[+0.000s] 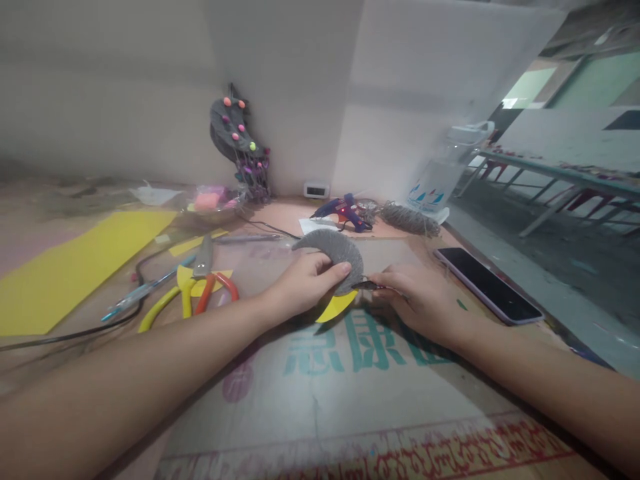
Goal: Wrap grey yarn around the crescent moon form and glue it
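Note:
A crescent (345, 250) wrapped in grey yarn is in my left hand (313, 277), the thumb pressed on its face. Its lower tip is a bare yellow point (336, 307), without yarn over it. At the crescent's lower right edge, my right hand (415, 297) is closed, its fingers pinching a dark strand (367, 285) that looks like grey yarn. The strand meets the crescent where the grey wrapping borders the yellow. Both hands are just above a cardboard sheet (300, 407) with green and red print.
Scissors (203, 280) with yellow and red handles lie left, near a yellow sheet (95, 273) and a pen (145, 290). Behind are a glue gun (345, 212), a yarn skein (410, 218) and a decorated grey crescent (233, 130). A phone (487, 283) and a bottle (440, 173) stay right.

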Action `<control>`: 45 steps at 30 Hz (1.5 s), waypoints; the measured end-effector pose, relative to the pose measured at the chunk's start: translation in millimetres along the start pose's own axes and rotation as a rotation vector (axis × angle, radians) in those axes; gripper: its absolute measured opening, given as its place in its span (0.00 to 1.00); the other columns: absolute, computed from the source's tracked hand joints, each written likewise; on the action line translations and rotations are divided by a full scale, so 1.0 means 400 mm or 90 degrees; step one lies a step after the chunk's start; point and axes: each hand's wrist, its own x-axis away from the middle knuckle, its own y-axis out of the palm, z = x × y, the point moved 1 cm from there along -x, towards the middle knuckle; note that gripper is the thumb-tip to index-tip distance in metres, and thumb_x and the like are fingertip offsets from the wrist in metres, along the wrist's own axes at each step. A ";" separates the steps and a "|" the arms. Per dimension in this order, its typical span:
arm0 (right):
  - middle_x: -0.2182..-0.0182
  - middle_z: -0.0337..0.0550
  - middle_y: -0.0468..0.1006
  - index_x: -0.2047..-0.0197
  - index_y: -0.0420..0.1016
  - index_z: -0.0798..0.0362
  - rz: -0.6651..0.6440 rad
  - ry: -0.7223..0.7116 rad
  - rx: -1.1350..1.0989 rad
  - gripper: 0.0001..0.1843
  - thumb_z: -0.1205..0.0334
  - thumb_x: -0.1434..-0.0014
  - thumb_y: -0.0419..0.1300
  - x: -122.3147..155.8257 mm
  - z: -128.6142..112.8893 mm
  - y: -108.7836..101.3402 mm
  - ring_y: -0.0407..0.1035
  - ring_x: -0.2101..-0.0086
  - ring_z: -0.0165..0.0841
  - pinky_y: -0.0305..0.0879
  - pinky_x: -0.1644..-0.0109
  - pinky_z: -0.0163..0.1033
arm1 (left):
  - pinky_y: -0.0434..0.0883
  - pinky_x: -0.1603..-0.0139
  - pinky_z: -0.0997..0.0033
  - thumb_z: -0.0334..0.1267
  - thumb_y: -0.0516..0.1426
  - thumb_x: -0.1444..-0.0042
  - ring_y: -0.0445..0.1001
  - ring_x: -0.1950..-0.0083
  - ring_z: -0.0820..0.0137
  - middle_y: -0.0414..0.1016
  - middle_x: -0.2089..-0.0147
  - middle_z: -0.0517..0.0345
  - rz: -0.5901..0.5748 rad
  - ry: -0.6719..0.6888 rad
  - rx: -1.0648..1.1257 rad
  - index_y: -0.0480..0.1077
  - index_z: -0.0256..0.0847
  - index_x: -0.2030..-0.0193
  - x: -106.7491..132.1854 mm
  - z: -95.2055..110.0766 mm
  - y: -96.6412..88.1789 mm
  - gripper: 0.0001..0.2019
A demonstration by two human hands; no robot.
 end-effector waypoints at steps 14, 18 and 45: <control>0.68 0.47 0.79 0.55 0.70 0.55 0.003 0.040 -0.031 0.09 0.63 0.36 0.53 0.002 -0.003 -0.005 0.72 0.68 0.36 0.67 0.64 0.40 | 0.55 0.79 0.73 0.55 0.51 0.41 0.61 0.81 0.74 0.63 0.85 0.64 0.055 -0.022 -0.067 0.62 0.40 0.81 0.003 -0.001 0.003 0.23; 0.68 0.46 0.79 0.55 0.71 0.54 -0.007 0.052 -0.036 0.09 0.62 0.36 0.52 0.002 -0.004 -0.004 0.73 0.67 0.36 0.67 0.64 0.40 | 0.56 0.77 0.73 0.53 0.51 0.41 0.63 0.80 0.74 0.63 0.84 0.64 0.050 -0.010 -0.068 0.62 0.40 0.80 0.004 0.001 0.003 0.23; 0.70 0.44 0.77 0.57 0.73 0.53 -0.006 0.002 0.033 0.10 0.68 0.37 0.52 0.003 0.000 0.006 0.71 0.69 0.35 0.64 0.65 0.38 | 0.58 0.74 0.72 0.52 0.51 0.40 0.64 0.77 0.72 0.63 0.83 0.63 0.022 0.009 -0.073 0.64 0.40 0.79 0.000 -0.006 0.001 0.22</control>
